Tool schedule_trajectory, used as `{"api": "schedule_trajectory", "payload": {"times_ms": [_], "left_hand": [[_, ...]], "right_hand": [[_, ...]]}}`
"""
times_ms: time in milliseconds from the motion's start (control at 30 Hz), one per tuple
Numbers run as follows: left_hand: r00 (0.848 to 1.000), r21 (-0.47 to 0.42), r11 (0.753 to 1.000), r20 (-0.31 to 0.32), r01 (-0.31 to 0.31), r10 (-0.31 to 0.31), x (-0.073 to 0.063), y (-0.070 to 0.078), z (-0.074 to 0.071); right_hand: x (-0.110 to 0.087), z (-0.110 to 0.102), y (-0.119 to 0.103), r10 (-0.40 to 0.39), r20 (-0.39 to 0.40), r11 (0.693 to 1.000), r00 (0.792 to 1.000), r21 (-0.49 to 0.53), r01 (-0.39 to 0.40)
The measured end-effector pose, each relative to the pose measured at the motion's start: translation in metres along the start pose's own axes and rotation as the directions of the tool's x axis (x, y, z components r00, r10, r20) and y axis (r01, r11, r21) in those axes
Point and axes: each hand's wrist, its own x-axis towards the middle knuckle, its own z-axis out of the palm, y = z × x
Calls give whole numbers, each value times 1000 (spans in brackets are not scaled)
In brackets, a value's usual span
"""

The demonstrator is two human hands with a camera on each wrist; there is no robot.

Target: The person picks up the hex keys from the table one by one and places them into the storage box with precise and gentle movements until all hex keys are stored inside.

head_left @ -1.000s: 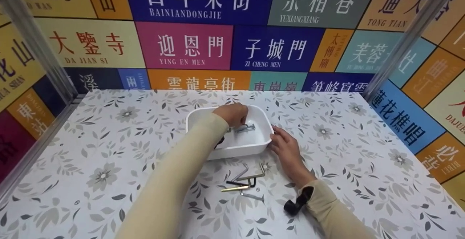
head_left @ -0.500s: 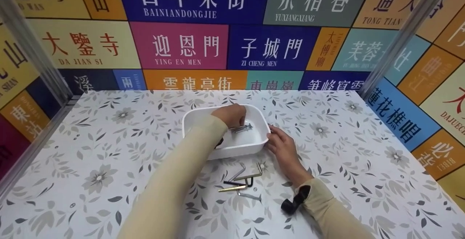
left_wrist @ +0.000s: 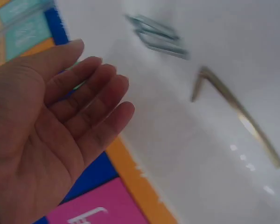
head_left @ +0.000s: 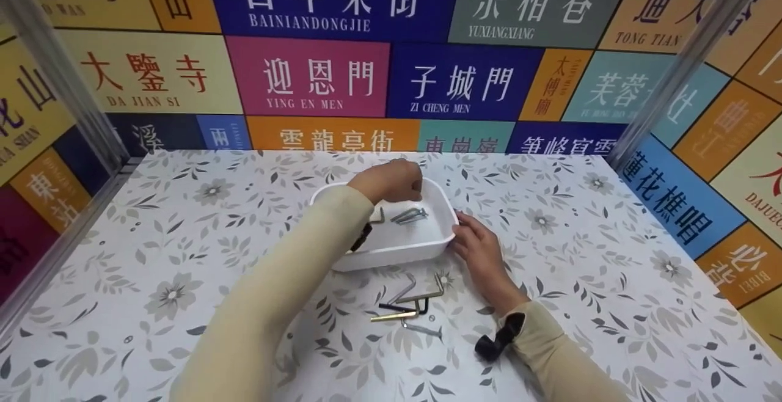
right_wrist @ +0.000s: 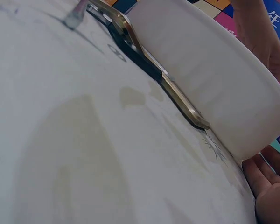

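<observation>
My left hand [head_left: 391,181] hovers over the far side of a white plastic bin [head_left: 391,256]. In the left wrist view its fingers bend loosely and hold nothing. Below it in the bin lie several silver screws [head_left: 410,216] and a brass-coloured hex key [left_wrist: 240,114]. My right hand [head_left: 486,255] touches the bin's right outer wall with its fingers; in the right wrist view they meet its lower corner. On the table in front of the bin lies a loose pile: a gold hex key [head_left: 394,316], a black hex key [head_left: 394,308], other L-shaped keys and a silver screw [head_left: 423,329].
A floral tablecloth [head_left: 177,295] covers the table. Walls with colourful signs [head_left: 311,78] stand behind and at the sides, with clear posts at the corners. A black wrist camera [head_left: 498,341] sits on the right sleeve.
My left hand has risen from the screws inside the bin toward its far rim, so more of the contents shows. The right hand has stayed at the bin's side.
</observation>
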Motion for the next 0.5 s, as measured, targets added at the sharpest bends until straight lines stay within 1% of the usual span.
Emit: {"api": "schedule_trajectory", "payload": {"times_ms": [67,133,233,333,433,500], "left_hand": [[998,44,998,-38,-46,48,-12,6,-7],[993,70,994,-73,-87,92,-25,12,-11],[978,77,987,-144,-141,151,-45,19,-13],[954,49,981,-228,-186,193,-65,22,-6],[924,6,976,-319,-219,209,-83,23,8],[908,-31,971,-361,-238,211,-93,24,19]], "right_hand": [[0,1,-1,2,4,1000,1000,4,-2],[0,0,-1,-2,5,1000,1000,10,2],[0,0,-2,-9,10,1000,1000,6,9],[0,0,-2,-8,15,1000,1000,-7,8],[-1,0,-2,-2,15,1000,1000,-18,2],[-1,0,-1,0,15,1000,1000,-26,1]]}}
